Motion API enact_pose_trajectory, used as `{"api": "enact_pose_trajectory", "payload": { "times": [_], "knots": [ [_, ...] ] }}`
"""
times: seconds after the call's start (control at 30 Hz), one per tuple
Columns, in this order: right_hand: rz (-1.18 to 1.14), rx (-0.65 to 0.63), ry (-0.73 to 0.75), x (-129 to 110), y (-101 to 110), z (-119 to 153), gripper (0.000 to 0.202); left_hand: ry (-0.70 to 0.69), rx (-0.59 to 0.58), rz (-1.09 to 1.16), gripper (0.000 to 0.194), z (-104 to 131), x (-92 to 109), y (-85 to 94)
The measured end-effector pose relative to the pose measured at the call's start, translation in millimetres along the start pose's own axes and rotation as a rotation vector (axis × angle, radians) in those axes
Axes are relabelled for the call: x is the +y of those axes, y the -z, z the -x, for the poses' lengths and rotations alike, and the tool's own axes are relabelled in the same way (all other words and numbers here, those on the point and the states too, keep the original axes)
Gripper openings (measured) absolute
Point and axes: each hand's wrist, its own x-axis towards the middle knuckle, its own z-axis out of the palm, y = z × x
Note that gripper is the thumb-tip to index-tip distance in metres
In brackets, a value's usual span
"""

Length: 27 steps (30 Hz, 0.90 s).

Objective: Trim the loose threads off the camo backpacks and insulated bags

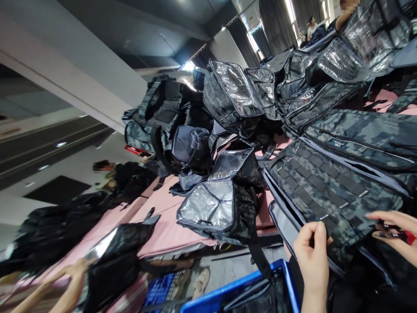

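A camouflage backpack [332, 187] with rows of dark webbing straps lies in front of me at the right, one side zipper open along a grey-lined edge. My left hand [312, 256] is closed, pinching the bag's near lower edge between thumb and fingers. At the far right, my right hand [399, 232] curls around small thread snips [387, 230] with dark blades and a red part, close above the camouflage fabric. Its index finger reaches toward the webbing. Another camouflage panel [361, 134] with a zipped pocket lies just behind.
Open bags with silver lining [208, 204] crowd the pink table [163, 230]. A blue crate [237, 291] holding a dark bag stands below the table edge. At lower left, a co-worker's hands [73, 271] handle a black bag [114, 261]. Other people sit or stand farther back.
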Motion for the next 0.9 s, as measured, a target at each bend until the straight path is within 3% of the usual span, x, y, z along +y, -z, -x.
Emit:
{"api": "enact_pose_trajectory", "payload": {
  "times": [0.1,0.3,0.57,0.73,0.83,0.9],
  "knots": [
    [-0.111,-0.077,-0.050,-0.3,-3.3,0.0,0.022,-0.005,-0.012,-0.022,0.044,0.4,1.0,-1.9],
    [-0.207,-0.098,-0.154,11.3,-10.4,7.9,0.027,-0.004,-0.034,-0.060,0.042,1.1,0.2,-3.0],
    [-0.243,-0.093,-0.125,15.9,-15.6,12.0,0.017,-0.080,-0.096,-0.207,0.038,0.6,-4.7,-7.3],
    [-0.215,-0.053,-0.031,17.3,-16.6,10.6,0.020,-0.371,-0.224,-0.716,0.023,-0.2,-14.1,-23.9],
    [-0.180,-0.062,-0.018,25.8,-19.9,23.0,0.018,-0.560,-0.253,-1.029,0.009,1.8,-17.9,-27.7],
    [-0.174,-0.019,-0.013,28.9,-23.6,37.5,0.013,-0.622,-0.239,-1.111,0.015,0.9,-16.0,-24.6]
  ]
}}
